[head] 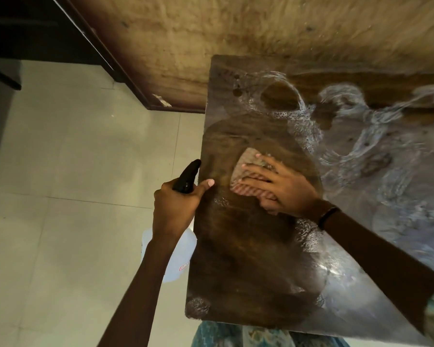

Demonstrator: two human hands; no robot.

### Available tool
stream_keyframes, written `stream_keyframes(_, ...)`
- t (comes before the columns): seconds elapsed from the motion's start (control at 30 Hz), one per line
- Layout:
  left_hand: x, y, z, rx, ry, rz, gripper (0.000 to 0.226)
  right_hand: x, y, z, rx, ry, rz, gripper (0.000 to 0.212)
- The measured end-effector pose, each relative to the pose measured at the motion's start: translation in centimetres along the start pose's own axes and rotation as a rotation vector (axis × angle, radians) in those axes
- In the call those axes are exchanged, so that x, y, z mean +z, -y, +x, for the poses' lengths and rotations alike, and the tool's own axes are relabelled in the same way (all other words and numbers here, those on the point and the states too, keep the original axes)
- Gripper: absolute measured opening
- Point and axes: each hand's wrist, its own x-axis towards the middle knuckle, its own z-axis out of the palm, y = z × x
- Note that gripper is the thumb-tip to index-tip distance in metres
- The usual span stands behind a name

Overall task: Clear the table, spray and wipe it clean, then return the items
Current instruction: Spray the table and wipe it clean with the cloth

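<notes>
- Pale tiled floor [73, 171] lies left of the dark wooden table [248, 271]; a dark wooden door frame [125, 71] stands beyond the table's far left corner.
- Left hand [176, 209], just off the table's left edge, curls its fingers round the neck of a translucent white plastic spray bottle with a black trigger head [187, 179]; thumb extended toward the table.
- Right hand [278, 189] presses a pinkish ribbed cleaning cloth [248, 169] flat on the table near its left edge, fingers spread and nearly straight; a black band [327, 217] circles the wrist.
- White foamy streaks [361, 136] cover the table's right part.

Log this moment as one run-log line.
phase: wiping | left hand: grips spray bottle off table edge | right hand: presses cloth flat on table | surface: foam streaks at right
</notes>
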Motion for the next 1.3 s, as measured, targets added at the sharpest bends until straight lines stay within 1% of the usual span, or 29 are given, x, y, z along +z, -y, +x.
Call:
stream_keyframes(0.1,-0.2,0.0,0.6,0.027,0.019,0.023,0.049,-1.6,-2.3,1.4,0.202,-0.061,0.036,0.059)
stream_keyframes(0.17,-0.2,-0.1,0.9,0.034,0.034,0.025,0.053,-2.5,-2.0,4.3,0.373,-0.106,0.077,0.059)
stream_keyframes(0.23,0.0,-0.2,1.3,0.022,0.032,0.022,0.052,-2.7,-0.7,7.8,0.477,-0.138,0.081,0.057)
stream_keyframes(0.3,0.1,-0.5,1.8,0.023,0.02,0.021,0.049,-2.3,1.2,10.7,0.453,-0.125,0.088,0.055)
stream_keyframes(0.4,0.5,-1.4,2.2,0.063,0.036,0.03,0.064,-1.2,3.7,11.2,0.271,-0.037,0.037,0.052)
stream_keyframes(0.5,1.3,-2.6,2.7,0.1,0.035,0.053,0.06,-0.5,3.8,6.9,0.073,-0.015,0.019,0.05)
stream_keyframes(0.6,2.4,-3.7,3.2,0.096,0.053,0.06,0.051,-0.7,1.0,1.4,-0.001,-0.004,-0.043,0.056)
stream_keyframes(0.63,3.0,-4.1,3.3,0.089,0.064,0.06,0.047,-0.8,-0.6,0.1,0.016,0.0,-0.031,0.057)
stream_keyframes(0.7,4.2,-4.9,3.6,0.085,0.067,0.061,0.038,-1.6,-3.8,-1.3,0.126,0.008,0.014,0.06)
stream_keyframes(0.8,6.3,-6.4,4.1,0.096,0.064,0.101,0.042,-3.1,-6.8,-0.7,0.352,-0.052,0.082,0.062)
stream_keyframes(0.87,7.6,-7.4,4.4,0.106,0.058,0.12,0.041,-3.5,-7.2,0.5,0.443,-0.111,0.122,0.06)
stream_keyframes(0.97,9.3,-8.3,4.9,0.125,0.044,0.109,0.035,-3.1,-7.0,1.2,0.483,-0.147,0.144,0.058)
stream_keyframes(1.0,9.7,-8.6,5.0,0.123,0.033,0.111,0.037,-2.9,-7.1,1.2,0.481,-0.142,0.145,0.057)
stream_keyframes(1.07,10.3,-8.7,5.2,0.114,-0.016,0.14,0.049,-2.8,-7.2,1.1,0.477,-0.128,0.142,0.057)
stream_keyframes(1.2,10.7,-8.9,5.3,0.076,-0.107,0.171,0.051,-2.6,-7.3,1.2,0.494,-0.106,0.144,0.061)
stream_keyframes(1.3,10.3,-8.7,5.9,0.041,-0.066,0.118,0.05,-2.4,-7.4,1.3,0.496,-0.097,0.131,0.06)
